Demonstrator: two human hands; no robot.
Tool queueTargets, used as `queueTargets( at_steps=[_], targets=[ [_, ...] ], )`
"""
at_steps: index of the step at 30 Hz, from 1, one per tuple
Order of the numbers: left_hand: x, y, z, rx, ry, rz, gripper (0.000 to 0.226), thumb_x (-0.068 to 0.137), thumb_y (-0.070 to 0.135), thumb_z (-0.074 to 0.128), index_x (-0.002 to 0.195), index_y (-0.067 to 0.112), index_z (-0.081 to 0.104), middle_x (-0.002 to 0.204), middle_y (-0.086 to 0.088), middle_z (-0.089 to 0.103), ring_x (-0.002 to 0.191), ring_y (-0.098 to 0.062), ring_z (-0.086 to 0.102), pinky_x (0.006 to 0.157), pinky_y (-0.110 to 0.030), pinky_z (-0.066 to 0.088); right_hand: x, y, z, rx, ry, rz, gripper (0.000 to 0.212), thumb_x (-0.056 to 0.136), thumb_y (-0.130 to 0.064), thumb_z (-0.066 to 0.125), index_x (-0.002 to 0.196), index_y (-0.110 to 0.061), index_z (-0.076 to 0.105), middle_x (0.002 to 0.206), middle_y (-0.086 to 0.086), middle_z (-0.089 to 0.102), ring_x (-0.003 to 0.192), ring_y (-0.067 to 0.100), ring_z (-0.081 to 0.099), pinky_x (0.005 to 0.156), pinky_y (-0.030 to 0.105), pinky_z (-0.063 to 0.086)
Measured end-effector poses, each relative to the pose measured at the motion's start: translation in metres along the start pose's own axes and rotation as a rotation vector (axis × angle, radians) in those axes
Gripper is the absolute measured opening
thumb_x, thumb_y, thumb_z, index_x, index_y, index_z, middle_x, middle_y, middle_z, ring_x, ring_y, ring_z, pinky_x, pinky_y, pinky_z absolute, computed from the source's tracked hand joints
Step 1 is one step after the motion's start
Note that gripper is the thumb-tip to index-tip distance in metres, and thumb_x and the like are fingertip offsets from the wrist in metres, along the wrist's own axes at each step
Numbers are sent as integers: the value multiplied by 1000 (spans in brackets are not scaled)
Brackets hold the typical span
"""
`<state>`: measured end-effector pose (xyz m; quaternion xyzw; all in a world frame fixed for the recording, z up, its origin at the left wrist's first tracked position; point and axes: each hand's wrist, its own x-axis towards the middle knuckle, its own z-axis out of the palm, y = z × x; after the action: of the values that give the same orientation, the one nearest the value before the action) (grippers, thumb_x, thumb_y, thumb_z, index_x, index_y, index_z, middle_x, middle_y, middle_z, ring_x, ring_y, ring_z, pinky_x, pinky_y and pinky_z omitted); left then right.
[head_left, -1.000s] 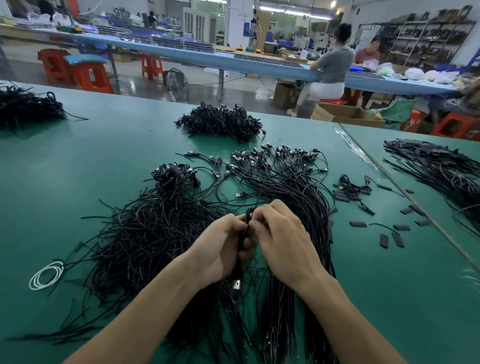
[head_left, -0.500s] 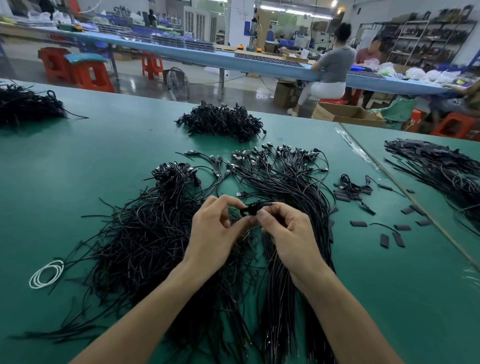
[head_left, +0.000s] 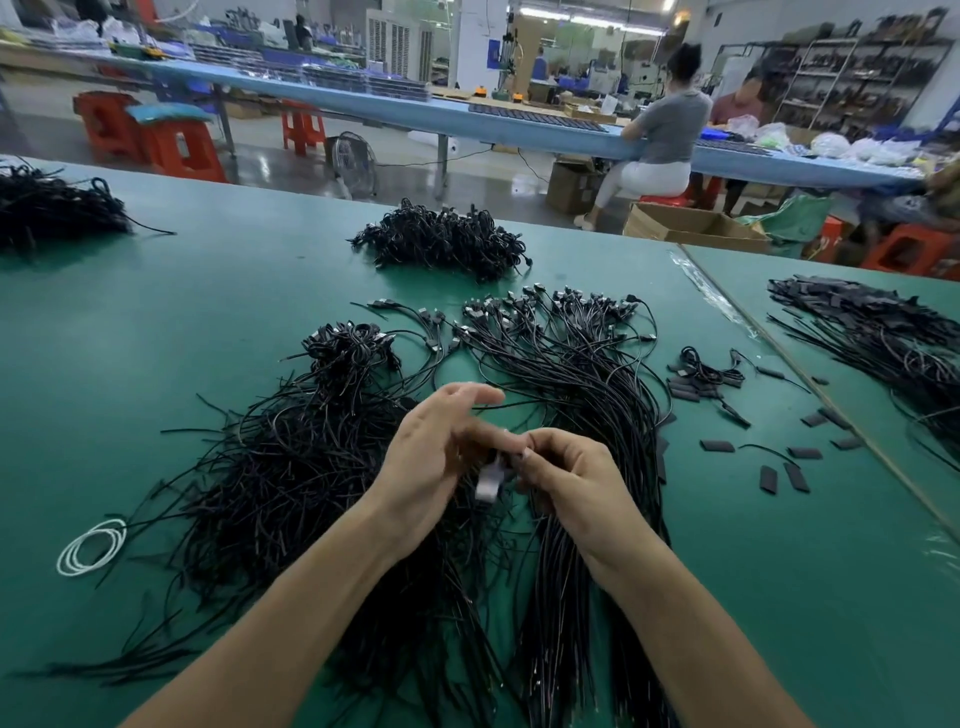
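Observation:
Both hands hover over a mass of black cables on the green table (head_left: 171, 312). My right hand (head_left: 571, 483) has its fingers curled and pinches a short black cable whose silver plug (head_left: 487, 486) hangs between the hands. My left hand (head_left: 431, 457) is just left of it with its fingers stretched out and blurred by motion; its index finger points up and right. A tangled heap of loose cables (head_left: 280, 467) lies under the left hand. A straight bundle with plugs at its far end (head_left: 571, 364) lies under the right hand.
A small heap of coiled cables (head_left: 348, 348) lies ahead to the left and a bigger heap (head_left: 441, 239) further back. Short black sleeve pieces (head_left: 717, 445) are scattered to the right. A white ring (head_left: 91, 545) lies at the left. More black cables lie far right (head_left: 883, 332) and far left (head_left: 52, 208).
The hands rose from the cable bundle with one cable. The left hand, which pinched it half a second ago, now has its fingers spread, and the silver plug hangs between the hands.

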<state>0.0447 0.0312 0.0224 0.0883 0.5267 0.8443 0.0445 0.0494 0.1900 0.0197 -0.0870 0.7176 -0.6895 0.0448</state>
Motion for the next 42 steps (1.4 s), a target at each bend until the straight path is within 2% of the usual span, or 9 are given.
queueTargets(
  at_steps=[4,8,13,20,26,30,34,37,42],
  targets=[
    [-1,-10,-1,451,-3,218,19,84,20,78,96,21,64,83,-4,75,77,-14,71,69,-24,56,3,2,-1,-51,88,4,18,94,-19,67,76,-18,70,70,-4,63,67,8,55,62,19,47],
    [-1,-17,-2,764,160,334,34,71,31,89,88,35,60,78,14,56,65,-2,48,59,-16,39,3,-6,-4,-56,93,-100,17,95,-12,64,80,-15,68,68,-8,64,67,4,59,66,16,50],
    [-2,-16,1,684,134,202,30,72,46,80,87,41,55,66,3,68,48,-11,62,47,-20,47,1,-12,-1,-51,67,-168,16,96,-6,61,83,-12,68,66,-12,65,64,-2,59,67,13,49],
    [1,-10,0,311,121,74,27,93,-3,61,100,22,66,82,-8,75,74,-25,71,69,-31,61,0,-11,-3,-32,-12,-138,14,95,-5,62,83,-11,67,70,-11,65,69,1,60,70,14,50],
    [0,-1,6,-21,102,-6,29,105,24,35,112,20,62,100,-12,76,87,-19,72,65,-25,56,-1,-4,2,-18,-4,-78,20,96,-10,62,78,-17,68,67,-11,63,66,0,57,65,11,45],
    [-1,-3,5,19,82,36,32,93,46,52,100,19,67,83,-9,75,78,-17,70,66,-27,55,-3,0,5,17,-12,-33,11,95,-14,64,86,-12,71,69,-5,63,62,1,56,60,10,43],
    [-3,-7,4,137,4,111,25,80,23,80,97,15,63,79,-6,73,71,-14,69,63,-24,56,-2,3,4,32,16,3,16,93,-22,65,92,-7,71,85,16,71,77,21,65,72,32,58],
    [-4,-13,2,384,80,172,38,69,28,89,96,22,64,87,2,61,75,-8,53,67,-19,48,-1,2,1,-23,60,-40,17,95,-17,64,81,-19,72,77,1,70,74,11,63,69,23,54],
    [-5,-21,0,569,112,147,50,68,40,89,100,23,54,61,11,50,53,-6,43,53,-19,38,1,1,-4,-46,98,-92,24,96,-14,64,75,-25,70,67,-9,63,67,4,57,66,16,49]
  ],
)
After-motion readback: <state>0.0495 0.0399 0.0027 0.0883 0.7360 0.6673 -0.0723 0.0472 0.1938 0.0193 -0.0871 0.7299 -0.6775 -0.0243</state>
